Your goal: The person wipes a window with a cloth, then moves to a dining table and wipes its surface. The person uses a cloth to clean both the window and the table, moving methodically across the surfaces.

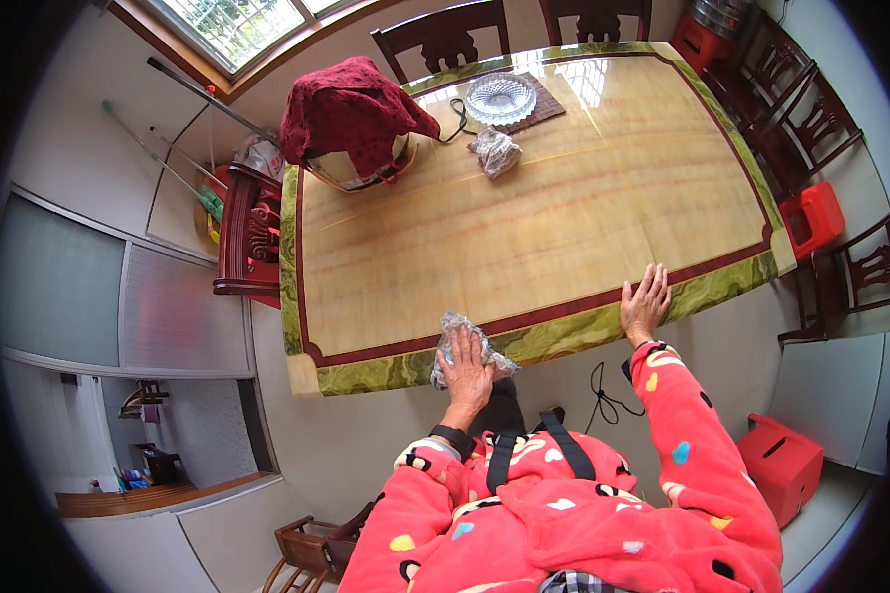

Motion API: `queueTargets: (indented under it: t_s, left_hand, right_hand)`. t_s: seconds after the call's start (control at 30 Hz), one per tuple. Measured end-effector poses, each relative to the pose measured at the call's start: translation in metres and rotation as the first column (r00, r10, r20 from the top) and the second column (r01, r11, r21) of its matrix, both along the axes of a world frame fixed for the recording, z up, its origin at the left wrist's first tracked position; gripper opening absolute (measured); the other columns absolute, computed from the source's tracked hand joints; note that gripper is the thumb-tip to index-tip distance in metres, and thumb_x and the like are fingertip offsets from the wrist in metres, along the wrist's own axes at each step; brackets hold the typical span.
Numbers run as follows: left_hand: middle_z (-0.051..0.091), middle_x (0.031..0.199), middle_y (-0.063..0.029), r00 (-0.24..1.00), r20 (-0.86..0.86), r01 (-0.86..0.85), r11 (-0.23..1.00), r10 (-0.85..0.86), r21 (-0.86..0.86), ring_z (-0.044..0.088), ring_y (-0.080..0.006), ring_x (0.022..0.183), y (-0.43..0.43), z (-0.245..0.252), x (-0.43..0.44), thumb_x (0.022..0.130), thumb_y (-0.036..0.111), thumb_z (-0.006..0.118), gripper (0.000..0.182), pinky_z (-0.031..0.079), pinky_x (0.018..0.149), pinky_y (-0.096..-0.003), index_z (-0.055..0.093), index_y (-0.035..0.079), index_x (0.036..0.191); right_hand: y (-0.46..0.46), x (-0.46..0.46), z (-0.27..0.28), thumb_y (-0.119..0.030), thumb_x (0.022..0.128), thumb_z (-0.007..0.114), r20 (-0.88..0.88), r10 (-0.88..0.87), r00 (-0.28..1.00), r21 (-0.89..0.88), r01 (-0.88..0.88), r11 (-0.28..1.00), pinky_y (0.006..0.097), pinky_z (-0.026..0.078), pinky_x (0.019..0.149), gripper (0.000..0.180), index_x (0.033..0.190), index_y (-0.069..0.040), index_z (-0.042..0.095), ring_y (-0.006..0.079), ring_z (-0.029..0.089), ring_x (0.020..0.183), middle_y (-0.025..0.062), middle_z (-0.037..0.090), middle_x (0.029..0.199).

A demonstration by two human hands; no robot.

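Note:
My left hand (468,378) lies palm down on a crumpled, patterned cloth (451,326) at the near edge of the table. The cloth sticks out on both sides of the hand, and the palm hides its middle. Farther right, my right hand (645,300) rests on the green marbled border with nothing in it, its fingers slightly apart. Beneath both hands is the glossy table (549,230), which has a tan stone-look top and a dark red inlaid line.
A dark red cloth (348,111) drapes over a rounded appliance at the table's far left. Beyond the middle lie another crumpled cloth (495,152) and a cut-glass bowl (500,98) by a woven mat (545,104). Wooden chairs (445,37) and red stools (813,217) stand around.

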State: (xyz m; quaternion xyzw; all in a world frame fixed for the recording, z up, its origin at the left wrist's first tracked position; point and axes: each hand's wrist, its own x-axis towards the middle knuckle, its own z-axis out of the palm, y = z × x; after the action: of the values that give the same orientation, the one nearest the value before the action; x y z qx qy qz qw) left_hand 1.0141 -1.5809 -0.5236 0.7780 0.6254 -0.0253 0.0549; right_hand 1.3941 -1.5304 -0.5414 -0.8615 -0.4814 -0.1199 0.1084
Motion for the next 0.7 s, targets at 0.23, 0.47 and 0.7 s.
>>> queueTargets:
  t_s: [0.23,0.47,0.7]
  left_hand:
    - [0.007,0.170,-0.0118,1.000,-0.013,-0.012,1.000,0.011,-0.026,0.001,-0.0312,0.157,0.023,-0.010,-0.002,0.093,0.052,0.058,0.088,0.002,0.119,-0.0661,0.023,0.007,0.160]
    - [0.010,0.169,-0.0157,1.000,0.016,0.000,0.998,-0.001,0.063,0.004,-0.0348,0.157,0.099,-0.013,0.000,0.094,0.050,0.057,0.087,0.008,0.116,-0.0695,0.023,0.003,0.158]
    - [0.009,0.170,-0.0150,1.000,0.003,-0.023,0.999,0.022,0.035,0.002,-0.0343,0.157,0.209,-0.015,0.018,0.094,0.050,0.056,0.086,0.008,0.116,-0.0704,0.024,0.002,0.158]
  right_hand:
    - [0.002,-0.003,0.001,-0.044,0.095,0.058,-0.032,-0.036,0.999,-0.042,0.034,0.999,0.0513,0.022,0.120,0.071,0.150,-0.005,0.038,0.0300,0.026,0.151,0.0162,0.032,0.160]
    - [0.043,-0.035,0.004,-0.055,0.095,0.055,-0.104,-0.320,0.942,-0.142,0.305,0.942,0.0634,0.012,0.119,0.086,0.150,0.006,0.028,0.0357,0.011,0.155,0.0226,0.020,0.164]
    - [0.044,-0.037,0.009,-0.049,0.094,0.058,-0.032,-0.290,0.957,-0.094,0.286,0.954,0.0622,0.014,0.119,0.082,0.148,0.006,0.028,0.0360,0.016,0.154,0.0225,0.023,0.162]
